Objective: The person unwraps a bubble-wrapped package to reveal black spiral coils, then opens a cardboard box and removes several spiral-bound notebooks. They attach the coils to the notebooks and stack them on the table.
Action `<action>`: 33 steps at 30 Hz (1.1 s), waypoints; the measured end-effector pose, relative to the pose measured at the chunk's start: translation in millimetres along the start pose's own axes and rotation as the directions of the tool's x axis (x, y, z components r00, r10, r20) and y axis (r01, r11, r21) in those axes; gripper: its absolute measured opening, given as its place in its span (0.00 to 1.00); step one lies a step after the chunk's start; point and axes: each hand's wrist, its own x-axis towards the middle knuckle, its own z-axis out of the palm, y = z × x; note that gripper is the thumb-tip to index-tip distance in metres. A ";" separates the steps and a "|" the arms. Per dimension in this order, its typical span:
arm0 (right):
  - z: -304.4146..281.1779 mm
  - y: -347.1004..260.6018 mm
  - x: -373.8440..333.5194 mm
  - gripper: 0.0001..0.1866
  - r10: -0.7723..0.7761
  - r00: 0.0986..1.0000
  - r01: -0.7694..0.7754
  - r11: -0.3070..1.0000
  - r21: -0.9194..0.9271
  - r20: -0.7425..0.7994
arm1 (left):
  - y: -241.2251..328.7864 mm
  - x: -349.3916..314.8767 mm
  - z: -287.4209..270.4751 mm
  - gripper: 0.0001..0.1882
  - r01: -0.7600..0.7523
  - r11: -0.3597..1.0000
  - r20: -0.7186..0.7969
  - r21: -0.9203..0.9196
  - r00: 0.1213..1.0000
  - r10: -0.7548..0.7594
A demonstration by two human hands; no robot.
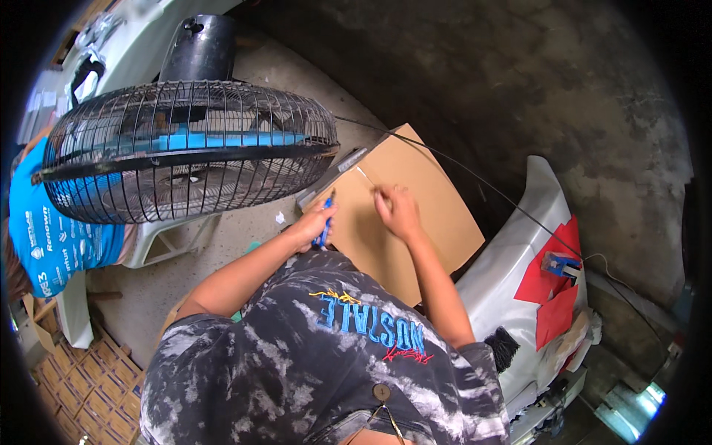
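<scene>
My left hand is closed around a small blue-handled cutting tool with a dark tip pointing away from me. Its exact kind is partly hidden by my fingers. Beneath both hands lies a flat brown cardboard sheet or box in front of my body. Over its middle, my right hand has curled fingers, with thumb and forefinger close together. A thin pale strand lies on the cardboard near those fingertips; whether they grip it cannot be made out.
A large caged fan stands at upper left, near my left hand. A dark cable crosses above the cardboard. Right of me, a grey plastic surface bears red sheets and a blue-and-silver object. Someone in a blue shirt sits far left.
</scene>
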 end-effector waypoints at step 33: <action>-10.7 20.8 59.5 0.38 -0.064 0.997 0.067 0.996 -0.052 0.049 | 53.2 71.5 43.5 0.22 -0.206 0.333 0.013 0.920 0.866 0.500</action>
